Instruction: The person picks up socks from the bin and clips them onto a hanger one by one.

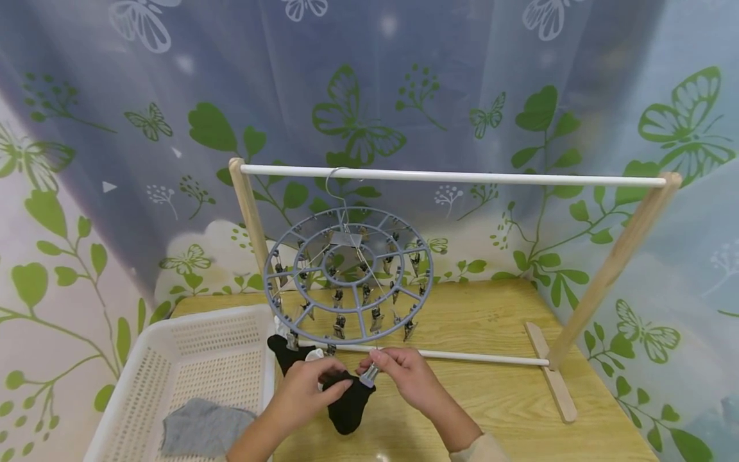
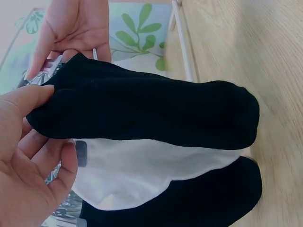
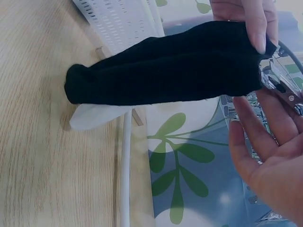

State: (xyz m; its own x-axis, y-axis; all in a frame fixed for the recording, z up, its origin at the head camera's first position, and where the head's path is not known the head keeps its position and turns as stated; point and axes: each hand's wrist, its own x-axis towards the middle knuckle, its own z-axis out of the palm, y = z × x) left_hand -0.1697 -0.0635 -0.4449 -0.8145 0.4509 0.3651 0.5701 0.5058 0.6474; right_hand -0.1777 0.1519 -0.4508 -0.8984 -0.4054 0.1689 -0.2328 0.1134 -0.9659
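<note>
In the head view, a black sock [image 1: 349,407] hangs at the front of the round clip hanger [image 1: 360,333]. My left hand [image 1: 308,388] pinches the sock's cuff between thumb and fingers. With thumb and fingers at a metal clip [image 1: 369,374], my right hand [image 1: 407,375] grips it by its upper end, the clip's jaws at the cuff's corner. Behind this sock, the left wrist view shows a white sock [image 2: 137,170] and another black sock [image 2: 213,194], both hanging. That second black sock [image 1: 283,350] is on the hanger's left side in the head view.
The hanger hooks over the white rod [image 1: 462,176] of a wooden stand [image 1: 612,269], and several bare clips dangle from its rings. A white basket [image 1: 129,372] with a grey cloth piece [image 1: 204,427] stands at the left on the wooden table [image 1: 491,410].
</note>
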